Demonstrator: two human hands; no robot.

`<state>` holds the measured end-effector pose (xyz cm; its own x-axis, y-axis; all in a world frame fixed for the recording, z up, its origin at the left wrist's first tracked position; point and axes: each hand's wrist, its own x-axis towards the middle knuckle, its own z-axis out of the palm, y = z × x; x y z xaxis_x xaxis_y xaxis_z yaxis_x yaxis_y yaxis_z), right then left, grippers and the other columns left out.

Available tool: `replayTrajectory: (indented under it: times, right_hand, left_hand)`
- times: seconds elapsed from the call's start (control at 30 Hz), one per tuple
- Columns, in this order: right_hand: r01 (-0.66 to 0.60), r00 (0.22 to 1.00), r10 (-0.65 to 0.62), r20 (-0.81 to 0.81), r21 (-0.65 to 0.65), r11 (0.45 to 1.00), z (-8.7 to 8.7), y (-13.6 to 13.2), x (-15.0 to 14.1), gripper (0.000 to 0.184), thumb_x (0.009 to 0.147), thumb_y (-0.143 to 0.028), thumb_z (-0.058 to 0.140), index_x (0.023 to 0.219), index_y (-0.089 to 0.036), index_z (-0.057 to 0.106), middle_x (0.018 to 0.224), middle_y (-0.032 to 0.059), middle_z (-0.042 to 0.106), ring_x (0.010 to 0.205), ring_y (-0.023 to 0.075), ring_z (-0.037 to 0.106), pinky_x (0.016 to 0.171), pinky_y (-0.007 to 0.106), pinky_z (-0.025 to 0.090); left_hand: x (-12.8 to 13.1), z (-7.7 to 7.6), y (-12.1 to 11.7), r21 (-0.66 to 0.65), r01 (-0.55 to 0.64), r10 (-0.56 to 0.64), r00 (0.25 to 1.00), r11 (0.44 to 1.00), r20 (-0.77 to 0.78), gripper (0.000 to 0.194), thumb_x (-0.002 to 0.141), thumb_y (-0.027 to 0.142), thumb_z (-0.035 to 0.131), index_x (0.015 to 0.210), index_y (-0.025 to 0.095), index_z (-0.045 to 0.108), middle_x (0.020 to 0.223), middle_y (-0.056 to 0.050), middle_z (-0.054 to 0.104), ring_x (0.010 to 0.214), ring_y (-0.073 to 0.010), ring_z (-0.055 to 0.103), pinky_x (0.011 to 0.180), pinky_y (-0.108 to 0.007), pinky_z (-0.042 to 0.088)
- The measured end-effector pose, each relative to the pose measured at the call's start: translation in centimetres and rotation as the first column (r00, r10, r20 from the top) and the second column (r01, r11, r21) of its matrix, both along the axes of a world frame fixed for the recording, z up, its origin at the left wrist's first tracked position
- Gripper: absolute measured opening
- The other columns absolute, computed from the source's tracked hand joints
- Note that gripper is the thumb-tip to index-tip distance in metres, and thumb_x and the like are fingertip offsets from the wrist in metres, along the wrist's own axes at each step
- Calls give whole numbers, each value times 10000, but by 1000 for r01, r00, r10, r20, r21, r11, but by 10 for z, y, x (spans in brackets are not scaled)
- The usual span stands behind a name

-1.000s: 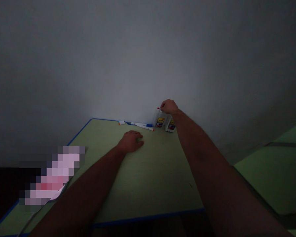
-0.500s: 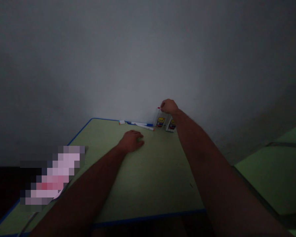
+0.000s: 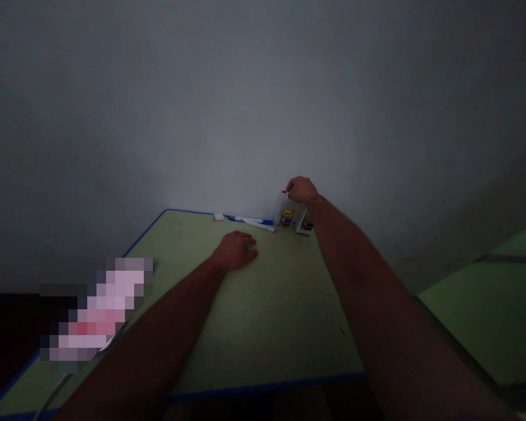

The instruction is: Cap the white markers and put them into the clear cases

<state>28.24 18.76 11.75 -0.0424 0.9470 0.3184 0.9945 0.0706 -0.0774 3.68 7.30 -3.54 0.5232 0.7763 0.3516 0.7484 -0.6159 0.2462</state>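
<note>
My right hand (image 3: pixel 302 189) is closed in a pinch at the top edge of a clear plastic case (image 3: pixel 284 209) with a yellow and dark label. A small red tip shows at the case's top, beside my fingertips; what they pinch is hidden. Partly behind my right forearm stands a second clear case (image 3: pixel 304 223) with a similar label. My left hand (image 3: pixel 234 250) lies on the light green table (image 3: pixel 267 316), thumb apart from the fingers, with nothing in it. Beyond it are two white markers, one with an orange end (image 3: pixel 260 225), the other lying behind it (image 3: pixel 248 219).
A small white block with an orange end (image 3: pixel 218 217) lies at the table's back edge. A grey wall (image 3: pixel 254 117) rises behind. On the left is a blurred-out pink and white object (image 3: pixel 109 310) with a cable (image 3: pixel 52 394). Another green surface (image 3: pixel 486 316) stands at right.
The view has shifted very slightly. Both hands stay in nearly the same places, my right still pinching at the top of the case, my left still on the table.
</note>
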Motion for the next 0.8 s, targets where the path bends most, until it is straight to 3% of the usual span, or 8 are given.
replayTrajectory:
  times: [0.3,0.8]
  right_hand:
    - [-19,1000,19,2,10,1000,-1,3,2,281,727,-44,680,954,-172,783,1044,97,755,983,238,699,864,331,549]
    - [3,1000,-2,25,-20,1000,1,-1,0,241,738,-101,706,960,-171,773,1061,97,749,988,233,693,861,308,547]
  left_hand:
    - [0,-6,4,2,-4,4,1000,1000,23,443,875,484,551,1187,222,725,1290,-74,684,1213,-274,586,1088,-425,408]
    - [0,-2,1,8,2,-2,1000,1000,14,441,873,480,561,1183,213,727,1289,-82,687,1210,-268,593,1074,-403,421]
